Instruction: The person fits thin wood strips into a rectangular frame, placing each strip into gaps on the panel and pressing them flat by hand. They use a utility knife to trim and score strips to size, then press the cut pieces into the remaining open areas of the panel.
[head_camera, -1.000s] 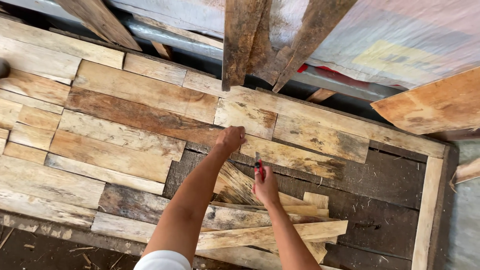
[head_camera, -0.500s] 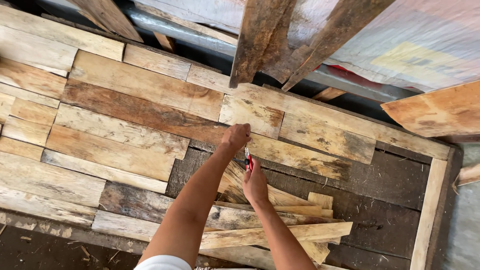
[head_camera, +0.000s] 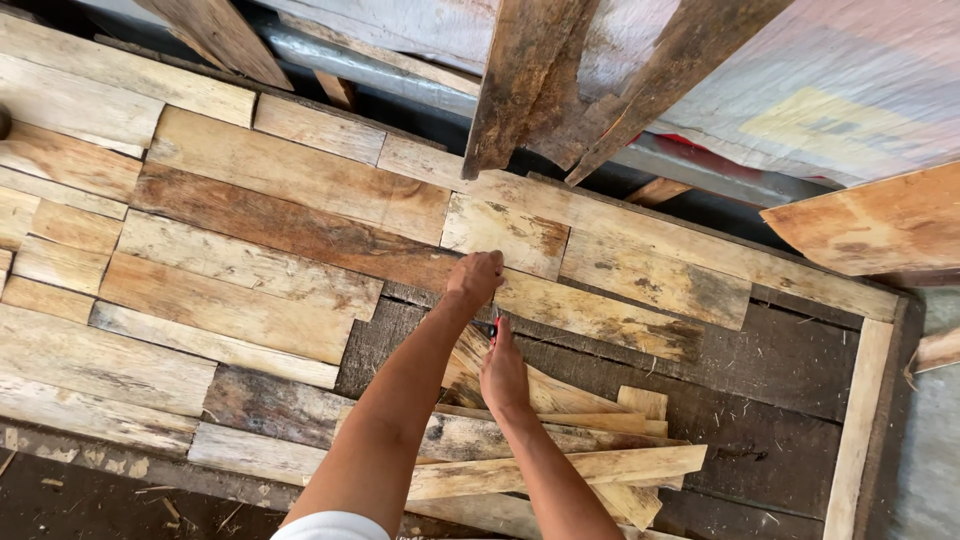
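The scene is seen through a single head-worn camera, pointed steeply down from above at a panel (head_camera: 250, 260) of fitted wood planks that fills the left and centre of the frame. Both forearms are seen entering from the bottom centre, at arm's length from the lens. Leaning boards (head_camera: 520, 80) are caught along the upper edge.

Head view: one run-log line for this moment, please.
left hand: pressing on plank | right hand: gripping small red-tipped tool beside it | loose wood strips: piled below hands | dark backing board: partly uncovered
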